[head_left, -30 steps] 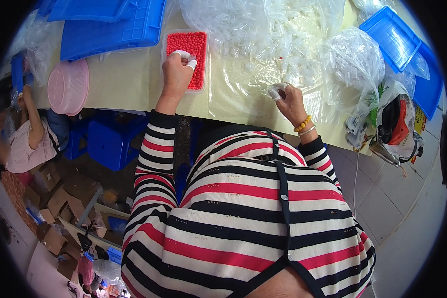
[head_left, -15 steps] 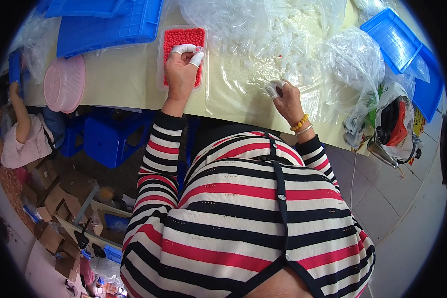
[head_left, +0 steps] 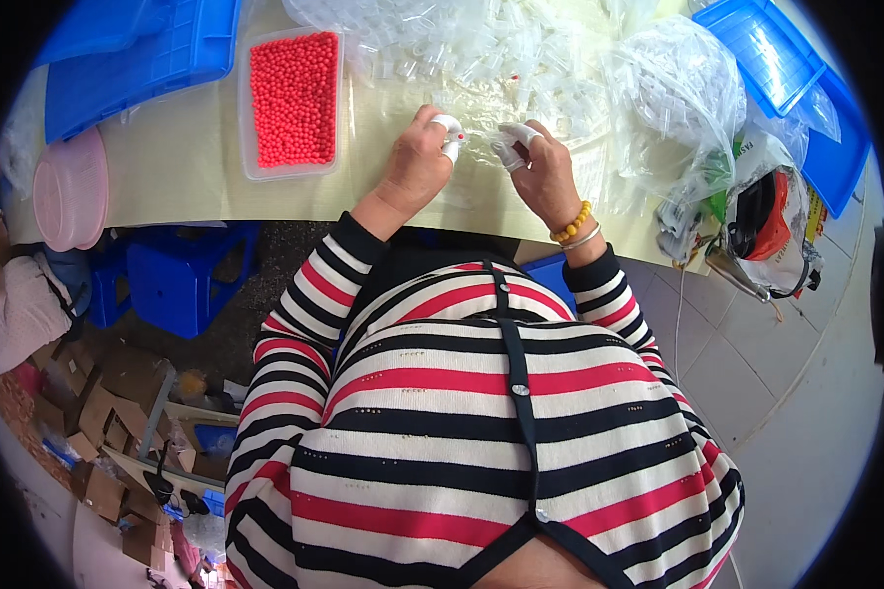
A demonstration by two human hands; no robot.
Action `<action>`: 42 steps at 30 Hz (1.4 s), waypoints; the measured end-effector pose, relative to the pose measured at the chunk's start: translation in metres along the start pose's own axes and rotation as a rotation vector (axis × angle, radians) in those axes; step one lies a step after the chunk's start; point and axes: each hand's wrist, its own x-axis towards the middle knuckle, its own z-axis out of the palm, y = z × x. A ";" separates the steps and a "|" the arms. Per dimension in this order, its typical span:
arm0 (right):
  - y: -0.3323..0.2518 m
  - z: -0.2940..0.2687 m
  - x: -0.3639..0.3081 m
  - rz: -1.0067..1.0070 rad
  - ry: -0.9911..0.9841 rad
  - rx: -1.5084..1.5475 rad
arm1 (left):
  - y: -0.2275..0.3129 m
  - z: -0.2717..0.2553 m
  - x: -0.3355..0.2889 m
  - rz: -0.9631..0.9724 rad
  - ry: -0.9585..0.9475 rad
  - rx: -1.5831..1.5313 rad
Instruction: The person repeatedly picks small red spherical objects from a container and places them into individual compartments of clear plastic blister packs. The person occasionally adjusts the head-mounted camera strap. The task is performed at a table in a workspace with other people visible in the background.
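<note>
Between the white-covered thumb and forefinger of my left hand (head_left: 414,165) a small red bead (head_left: 461,136) is pinched. Facing it, a short gap away, my right hand (head_left: 548,182) has its thumb and forefinger, also in white covers, closed together. Whatever those fingertips hold is too small and pale to make out. A clear rectangular tub (head_left: 339,108) full of red beads (head_left: 293,98) stands left of my left hand. Beyond both hands lies a wide heap of small clear plastic pieces (head_left: 550,59) on clear plastic sheeting.
Blue trays (head_left: 142,74) lie at the far left, and a pink basket (head_left: 71,187) stands by the table edge. A stuffed plastic bag (head_left: 673,88), more blue trays (head_left: 766,59) and a bag with a red-black item (head_left: 771,221) are at right. Another person (head_left: 25,294) sits at left.
My left hand has come from over the bead tub to the right, carrying a red bead close to my right hand. My view has shifted, so the tub appears further left.
</note>
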 end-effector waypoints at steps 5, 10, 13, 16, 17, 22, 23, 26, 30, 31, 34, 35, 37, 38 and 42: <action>0.003 0.004 0.001 -0.060 -0.062 -0.015 | -0.001 0.014 -0.004 -0.007 -0.087 0.162; -0.002 0.005 0.008 -0.145 -0.140 -0.095 | 0.002 0.011 -0.002 -0.016 -0.162 0.229; -0.007 0.004 0.012 -0.215 -0.193 -0.223 | 0.004 0.009 0.000 -0.014 -0.193 0.263; -0.012 0.005 0.013 -0.218 -0.243 -0.308 | 0.005 0.009 0.001 -0.012 -0.211 0.285; -0.013 0.005 0.014 -0.209 -0.260 -0.324 | 0.005 0.009 0.001 -0.009 -0.220 0.293; -0.012 0.006 0.015 -0.206 -0.294 -0.356 | 0.010 0.007 0.003 -0.002 -0.267 0.350; -0.013 0.007 0.015 -0.214 -0.288 -0.360 | 0.010 0.006 0.003 -0.006 -0.280 0.358; -0.004 0.013 0.012 -0.260 -0.312 -0.424 | 0.012 0.003 0.002 0.035 -0.306 0.309; 0.000 0.019 0.008 -0.257 -0.296 -0.398 | 0.009 -0.001 -0.002 0.115 -0.303 0.193; 0.002 0.020 0.006 -0.260 -0.296 -0.380 | 0.009 -0.001 -0.004 0.090 -0.319 0.199; 0.007 0.023 0.004 -0.293 -0.287 -0.335 | 0.009 0.001 -0.008 0.034 -0.362 0.215; 0.008 0.025 0.002 -0.307 -0.279 -0.323 | 0.008 0.003 -0.010 0.023 -0.370 0.218; 0.012 0.031 0.000 -0.305 -0.237 -0.316 | 0.005 0.001 0.000 0.030 -0.366 0.216; 0.011 0.032 0.001 -0.318 -0.217 -0.306 | -0.002 0.001 0.000 0.043 -0.367 0.200; 0.018 0.017 -0.001 -0.118 -0.122 -0.223 | 0.019 -0.024 -0.007 0.049 -0.404 0.227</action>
